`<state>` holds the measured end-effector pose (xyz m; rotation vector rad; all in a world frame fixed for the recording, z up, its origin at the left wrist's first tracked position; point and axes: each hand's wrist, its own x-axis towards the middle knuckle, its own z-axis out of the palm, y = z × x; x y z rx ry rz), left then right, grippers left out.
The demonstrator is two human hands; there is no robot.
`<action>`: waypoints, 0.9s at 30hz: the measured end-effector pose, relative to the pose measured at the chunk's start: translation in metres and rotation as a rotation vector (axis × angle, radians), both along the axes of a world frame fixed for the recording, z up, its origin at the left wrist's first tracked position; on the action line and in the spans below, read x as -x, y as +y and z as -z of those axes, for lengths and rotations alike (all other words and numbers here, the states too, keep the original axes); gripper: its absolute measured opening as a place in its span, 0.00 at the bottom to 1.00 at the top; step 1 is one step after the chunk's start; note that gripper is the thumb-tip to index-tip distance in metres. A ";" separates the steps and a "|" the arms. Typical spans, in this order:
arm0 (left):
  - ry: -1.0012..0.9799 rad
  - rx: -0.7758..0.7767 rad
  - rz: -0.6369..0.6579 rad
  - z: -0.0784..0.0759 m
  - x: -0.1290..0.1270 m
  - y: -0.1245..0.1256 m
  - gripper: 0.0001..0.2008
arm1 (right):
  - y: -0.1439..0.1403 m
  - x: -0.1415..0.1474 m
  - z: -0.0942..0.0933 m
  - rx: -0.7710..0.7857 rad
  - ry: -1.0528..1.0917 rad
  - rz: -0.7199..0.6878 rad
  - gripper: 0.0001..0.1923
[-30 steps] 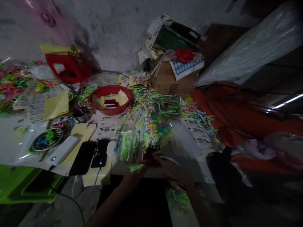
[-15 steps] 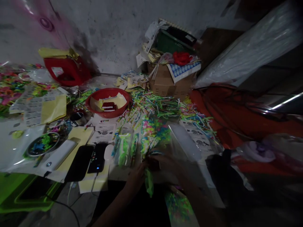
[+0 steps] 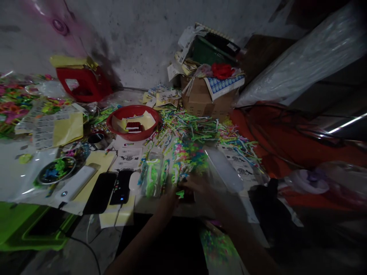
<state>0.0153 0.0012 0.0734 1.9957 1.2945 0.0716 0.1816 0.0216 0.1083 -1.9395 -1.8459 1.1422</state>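
In the dim head view my left hand (image 3: 169, 199) is at the table's front edge, its fingers closed on a small bright green plastic piece (image 3: 180, 194). My right hand (image 3: 199, 185) reaches in from the right, just above a dark red block (image 3: 188, 195). Motion and shadow smear its fingers, so their grip cannot be made out. Beyond both hands lies a heap of small colourful plastic pieces (image 3: 186, 152). Left of the heap, a clear plastic tray (image 3: 153, 175) contains green pieces.
A red basin (image 3: 113, 128) holds papers and a red block. Two dark phones (image 3: 100, 193), a white power bank (image 3: 76, 183) and a metal bowl (image 3: 73, 168) sit at left. A frosted plastic tray (image 3: 225, 170) lies at right. Behind stands a cardboard box (image 3: 200, 101).
The green piece, which hung below my left hand, now shows higher, between both hands near the red block. My right hand has shifted slightly up and left. The view has turned slightly.
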 end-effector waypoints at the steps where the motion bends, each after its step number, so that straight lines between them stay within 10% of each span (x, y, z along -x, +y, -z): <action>1: 0.023 -0.002 0.005 -0.002 -0.002 0.001 0.21 | -0.003 -0.001 -0.005 0.036 0.003 -0.030 0.11; 6: 0.087 -0.042 0.027 -0.014 -0.005 0.003 0.18 | -0.028 0.001 -0.008 -0.022 0.023 -0.108 0.17; 14: 0.020 -0.156 0.042 -0.020 -0.003 -0.002 0.13 | -0.060 0.003 0.047 -0.282 0.349 0.067 0.19; 22: -0.085 -0.249 0.005 -0.017 0.002 -0.002 0.05 | -0.049 0.011 0.027 -0.328 0.275 0.098 0.11; 27: -0.167 -0.204 -0.248 -0.007 0.016 0.009 0.09 | -0.044 0.010 0.014 -0.293 -0.029 0.032 0.14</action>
